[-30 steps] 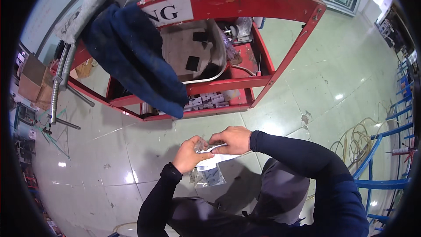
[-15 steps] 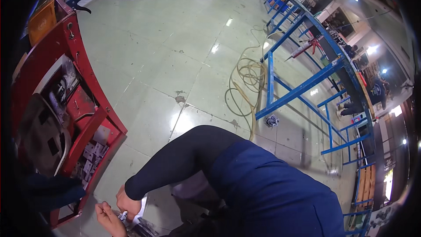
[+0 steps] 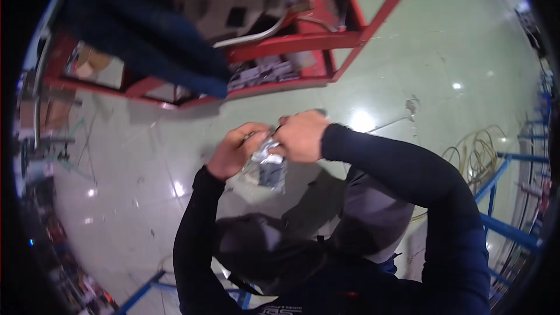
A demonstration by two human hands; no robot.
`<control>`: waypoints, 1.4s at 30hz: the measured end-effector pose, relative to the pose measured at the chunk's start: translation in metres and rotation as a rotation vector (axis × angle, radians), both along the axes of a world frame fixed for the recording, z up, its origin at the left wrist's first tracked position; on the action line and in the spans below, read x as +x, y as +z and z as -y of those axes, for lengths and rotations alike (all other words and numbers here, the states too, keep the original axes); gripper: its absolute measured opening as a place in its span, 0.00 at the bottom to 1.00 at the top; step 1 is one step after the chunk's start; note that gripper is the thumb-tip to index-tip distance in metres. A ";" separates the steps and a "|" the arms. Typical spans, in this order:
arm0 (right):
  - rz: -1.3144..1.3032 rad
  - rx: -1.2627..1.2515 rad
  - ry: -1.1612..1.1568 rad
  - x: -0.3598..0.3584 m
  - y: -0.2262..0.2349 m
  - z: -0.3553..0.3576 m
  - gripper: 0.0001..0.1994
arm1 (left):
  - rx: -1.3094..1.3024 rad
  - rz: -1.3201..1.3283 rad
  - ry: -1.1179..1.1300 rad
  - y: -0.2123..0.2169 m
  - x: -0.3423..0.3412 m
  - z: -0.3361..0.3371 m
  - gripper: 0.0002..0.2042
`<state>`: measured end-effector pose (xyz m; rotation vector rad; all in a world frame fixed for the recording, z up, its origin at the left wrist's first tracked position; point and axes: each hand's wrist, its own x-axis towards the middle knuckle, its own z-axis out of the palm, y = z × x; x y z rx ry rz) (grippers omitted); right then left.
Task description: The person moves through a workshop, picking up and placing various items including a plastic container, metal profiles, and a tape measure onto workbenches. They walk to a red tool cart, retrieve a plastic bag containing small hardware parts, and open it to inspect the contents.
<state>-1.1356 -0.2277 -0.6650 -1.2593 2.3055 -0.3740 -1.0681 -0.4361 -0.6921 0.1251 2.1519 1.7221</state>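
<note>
A small clear plastic bag (image 3: 272,174) with something dark inside hangs between my two hands, above the floor and in front of my knees. My left hand (image 3: 233,150) is closed on the bag's upper left side, thumb and fingers drawn together. From the right, my right hand (image 3: 303,136) pinches its top edge close to the left fingers. The fingertips nearly meet, so the exact grip there is partly hidden. What the bag contains is too blurred to name.
Ahead stands a red metal cart (image 3: 251,52) with small grey parts (image 3: 265,74) on its lower shelf. Dark blue cloth (image 3: 151,35) drapes over its left side. A coiled hose (image 3: 481,151) lies at right, beside a blue metal frame (image 3: 513,230).
My view has swung left, bringing the red cart ahead of me. Both hands now appear near the middle with the plastic bag plainly visible; before, they were at the lower left.
</note>
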 end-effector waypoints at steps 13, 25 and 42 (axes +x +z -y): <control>0.181 -0.054 0.037 -0.018 -0.002 -0.007 0.22 | -0.039 0.001 0.081 0.003 0.025 0.003 0.10; 0.002 -0.700 -0.119 -0.021 -0.003 0.002 0.31 | 0.484 0.093 0.368 0.012 0.036 0.057 0.18; 0.456 -0.373 0.117 -0.011 -0.042 0.013 0.23 | 0.620 0.225 0.606 0.029 0.044 0.033 0.14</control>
